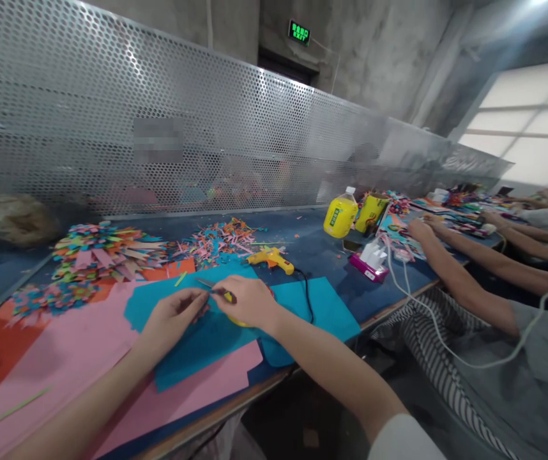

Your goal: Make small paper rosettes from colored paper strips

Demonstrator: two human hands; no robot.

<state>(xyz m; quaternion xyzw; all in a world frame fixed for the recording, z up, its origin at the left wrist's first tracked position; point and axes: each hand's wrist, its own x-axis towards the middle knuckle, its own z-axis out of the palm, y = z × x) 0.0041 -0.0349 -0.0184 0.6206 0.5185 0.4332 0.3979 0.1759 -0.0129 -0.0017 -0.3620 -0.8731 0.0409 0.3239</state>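
Observation:
My right hand (245,301) is closed around scissors whose grey blades (204,282) point left, past my left fingers. Close beside it, my left hand (175,314) has its thumb and fingers pinched together; anything between them is too small to make out. Both hands are over blue sheets (197,358) on the table. Under my right hand a round yellow object (240,321) shows in part. Just beyond lies a yellow glue gun (271,259) with a black cord.
Pink sheets (63,345), spiky coloured paper clusters (106,249) and a heap of paper scraps (226,241) lie leftward and behind. A yellow bottle (340,214) and a purple tissue pack (368,267) stand right. Co-workers' arms (470,275) and a white cable (446,348) are farther right.

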